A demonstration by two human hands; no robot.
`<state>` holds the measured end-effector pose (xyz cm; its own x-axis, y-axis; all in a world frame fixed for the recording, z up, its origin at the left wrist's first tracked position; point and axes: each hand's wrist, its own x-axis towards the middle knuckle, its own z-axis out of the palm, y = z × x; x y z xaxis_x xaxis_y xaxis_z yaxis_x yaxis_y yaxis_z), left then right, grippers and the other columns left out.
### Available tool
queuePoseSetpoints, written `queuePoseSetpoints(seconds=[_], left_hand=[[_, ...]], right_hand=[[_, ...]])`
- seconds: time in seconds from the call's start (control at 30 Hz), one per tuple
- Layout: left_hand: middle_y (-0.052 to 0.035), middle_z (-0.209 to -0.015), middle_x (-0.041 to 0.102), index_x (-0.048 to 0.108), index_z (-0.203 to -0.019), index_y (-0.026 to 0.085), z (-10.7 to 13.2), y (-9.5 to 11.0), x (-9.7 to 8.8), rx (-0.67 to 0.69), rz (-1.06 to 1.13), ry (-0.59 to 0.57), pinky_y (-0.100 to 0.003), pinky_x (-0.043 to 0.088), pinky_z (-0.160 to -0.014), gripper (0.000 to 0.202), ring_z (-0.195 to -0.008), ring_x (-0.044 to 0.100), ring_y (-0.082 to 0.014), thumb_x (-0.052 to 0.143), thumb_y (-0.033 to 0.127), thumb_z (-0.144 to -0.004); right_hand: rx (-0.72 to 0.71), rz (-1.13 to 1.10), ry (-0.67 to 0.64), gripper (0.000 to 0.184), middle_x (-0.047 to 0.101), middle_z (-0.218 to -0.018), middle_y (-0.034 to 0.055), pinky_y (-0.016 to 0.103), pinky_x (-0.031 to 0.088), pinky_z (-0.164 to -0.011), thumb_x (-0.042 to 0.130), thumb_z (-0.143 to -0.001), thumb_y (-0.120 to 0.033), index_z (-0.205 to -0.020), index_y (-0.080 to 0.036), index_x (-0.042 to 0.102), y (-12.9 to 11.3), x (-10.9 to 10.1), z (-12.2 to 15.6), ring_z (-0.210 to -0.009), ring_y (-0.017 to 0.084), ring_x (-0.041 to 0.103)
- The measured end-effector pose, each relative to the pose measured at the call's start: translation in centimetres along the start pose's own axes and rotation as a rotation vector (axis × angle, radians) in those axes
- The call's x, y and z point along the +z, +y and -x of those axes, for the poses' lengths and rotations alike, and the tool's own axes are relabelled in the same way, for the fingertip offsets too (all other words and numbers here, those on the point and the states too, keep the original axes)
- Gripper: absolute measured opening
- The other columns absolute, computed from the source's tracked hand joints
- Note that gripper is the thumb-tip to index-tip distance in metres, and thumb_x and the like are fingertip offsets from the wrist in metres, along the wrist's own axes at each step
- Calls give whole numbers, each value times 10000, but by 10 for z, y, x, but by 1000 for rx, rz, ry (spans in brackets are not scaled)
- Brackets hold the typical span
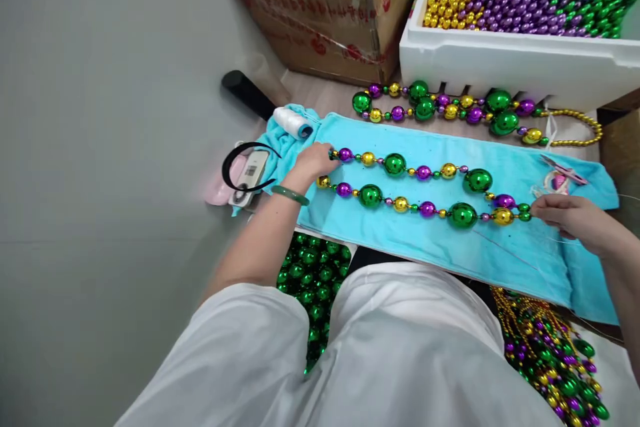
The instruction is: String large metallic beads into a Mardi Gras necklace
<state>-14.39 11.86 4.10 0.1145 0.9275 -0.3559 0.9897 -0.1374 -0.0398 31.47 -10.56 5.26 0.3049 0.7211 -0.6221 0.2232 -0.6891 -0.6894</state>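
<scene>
head cam: hands [314, 163] [570, 215] hold bead strand [463, 215] at opp. ends o/ cloth [530, 247].

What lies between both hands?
Head view: two rows of green, purple and gold beads run from left hand to right hand over blue cloth.

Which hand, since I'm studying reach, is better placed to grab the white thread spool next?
Left hand, probably: it's nearer the white thread spool, while the right hand pinches the bead strand farther right.

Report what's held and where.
Strand of glossy round green, gold and purple beads: right hand holds its right end, beside small green beads; left hand touches left end, grip unclear.
</scene>
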Motion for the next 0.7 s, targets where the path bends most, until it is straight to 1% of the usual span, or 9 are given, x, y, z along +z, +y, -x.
queuePoseSetpoints(seconds=[0.07,0.13,0.23,0.3,0.4,0.5,0.6,0.7], left_hand=[[-182,-1177,630,620,-1195,137,-8,-3,3,-37,25,40,-391,463,-864,490,-1064,587,-320,530,413,-799],[-161,-1078,675,660,-1113,132,-16,-8,0,-86,96,81,-362,469,-822,438,-985,614,-291,527,404,-795],[-109,-945,700,681,-1038,133,-30,-18,-11,-90,198,71,-320,471,-769,401,-850,624,-238,554,409,-777],[-88,-894,698,689,-1011,133,-38,-23,-19,-80,194,48,-317,474,-754,382,-799,619,-226,571,399,-764],[-83,-893,702,695,-1010,133,-49,-25,-27,-80,137,-2,-317,481,-761,377,-800,621,-229,578,379,-751],[-103,-957,708,700,-1026,123,-59,-22,-29,-92,96,-35,-314,484,-786,402,-851,631,-245,580,383,-744],[-122,-1019,707,701,-1051,117,-65,-21,-25,-101,42,-43,-311,477,-821,423,-900,639,-256,564,381,-750],[-134,-1035,708,705,-1061,118,-67,-20,-21,-106,-8,-46,-310,470,-832,431,-929,640,-266,540,380,-761]], right_hand=[[-7,12,59,308,388,-416,-43,212,128,-360,831,-429,-384,-529,-186,617,-3,-5,-1,-358,62,261],[30,32,104,283,394,-423,-42,226,127,-385,824,-472,-360,-533,-182,612,-8,-10,-1,-379,61,265],[61,87,151,239,408,-446,-42,247,138,-419,795,-574,-318,-560,-177,603,-14,-12,-8,-412,63,277],[44,147,168,215,419,-463,-41,249,170,-435,765,-629,-270,-563,-171,587,-16,-9,-18,-433,63,299],[45,204,141,183,408,-464,-47,246,206,-443,718,-669,-224,-578,-168,569,-12,-3,-38,-432,67,315],[62,219,108,111,395,-460,-52,242,218,-431,667,-699,-206,-641,-173,578,-4,3,-55,-414,76,312],[85,232,97,69,400,-480,-42,238,229,-423,618,-737,-210,-690,-178,580,1,5,-63,-414,83,319],[100,226,76,71,389,-504,-37,236,229,-425,603,-756,-229,-708,-186,572,1,5,-62,-419,82,315]])
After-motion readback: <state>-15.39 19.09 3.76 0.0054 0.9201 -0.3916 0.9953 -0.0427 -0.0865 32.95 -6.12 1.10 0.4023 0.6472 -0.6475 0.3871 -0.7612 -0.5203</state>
